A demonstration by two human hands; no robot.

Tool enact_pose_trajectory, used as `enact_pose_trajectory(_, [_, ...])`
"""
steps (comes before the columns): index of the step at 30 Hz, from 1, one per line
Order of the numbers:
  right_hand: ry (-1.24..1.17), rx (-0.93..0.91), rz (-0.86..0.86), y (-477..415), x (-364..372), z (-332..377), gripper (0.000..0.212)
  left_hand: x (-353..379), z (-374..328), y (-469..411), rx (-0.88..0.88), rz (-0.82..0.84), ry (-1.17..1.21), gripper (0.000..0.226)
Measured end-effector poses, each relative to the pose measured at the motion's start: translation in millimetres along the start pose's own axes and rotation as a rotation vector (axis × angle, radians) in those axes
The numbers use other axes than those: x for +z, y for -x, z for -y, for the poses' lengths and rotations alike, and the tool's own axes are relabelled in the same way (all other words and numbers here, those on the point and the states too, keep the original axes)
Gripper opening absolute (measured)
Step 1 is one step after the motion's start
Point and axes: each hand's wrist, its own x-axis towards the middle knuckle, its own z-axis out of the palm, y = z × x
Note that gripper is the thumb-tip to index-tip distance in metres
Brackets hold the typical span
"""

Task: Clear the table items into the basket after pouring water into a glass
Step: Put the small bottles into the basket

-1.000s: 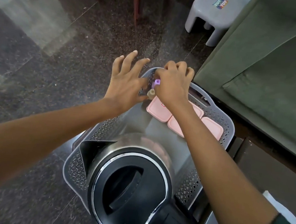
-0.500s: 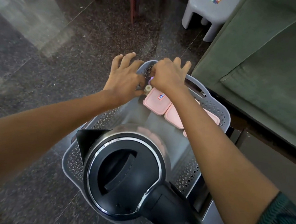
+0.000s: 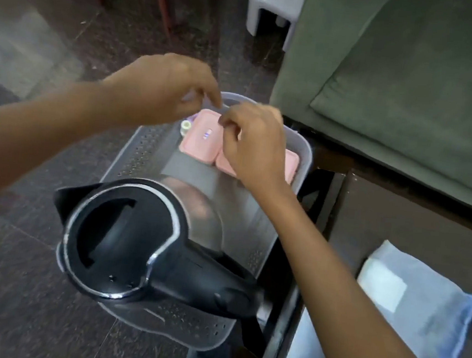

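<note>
A grey perforated basket (image 3: 304, 153) sits on the dark floor beside the table. Inside it, at the near end, stands a black and steel electric kettle (image 3: 125, 240). At the far end lie pink lidded boxes (image 3: 204, 141), and a small bottle with a purple cap (image 3: 186, 124) rests just left of them. My left hand (image 3: 162, 91) hovers over the basket's far left corner, fingers loosely apart and holding nothing. Over the pink boxes, my right hand (image 3: 254, 143) has its fingers curled in, with nothing visible in them. The frame is motion-blurred.
A dark low table (image 3: 396, 237) on the right carries a folded blue and white cloth (image 3: 415, 306). Behind it stands a green sofa (image 3: 397, 79). A grey plastic stool (image 3: 274, 6) and red chair legs (image 3: 162, 1) are farther back on the floor.
Both hands have lifted off the small purple-capped bottle, which now lies in the basket beside the pink boxes. The view has shifted right, bringing the table and cloth into sight.
</note>
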Motion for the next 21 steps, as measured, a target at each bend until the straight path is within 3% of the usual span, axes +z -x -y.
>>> enact_pose_trajectory(3, [-0.11,0.094,-0.108,42.2,-34.9,-15.9,0.015,0.6,-54.4,-18.1,0.031,0.247,0.159,0.027])
enact_pose_trajectory(6, [-0.117,0.205,-0.183,94.3,-70.1,-38.8,0.014,8.2,-108.4,-31.1,0.068,0.377,0.249,0.021])
enact_pose_trajectory(16, [-0.06,0.621,-0.214,275.8,-198.5,-145.5,0.015,111.2,-316.8,-76.5,0.206,0.691,0.343,0.02])
enact_pose_trajectory(21, [-0.034,0.781,-0.266,351.9,-258.4,-193.4,0.016,180.8,-427.1,-73.6,0.237,0.751,0.507,0.025])
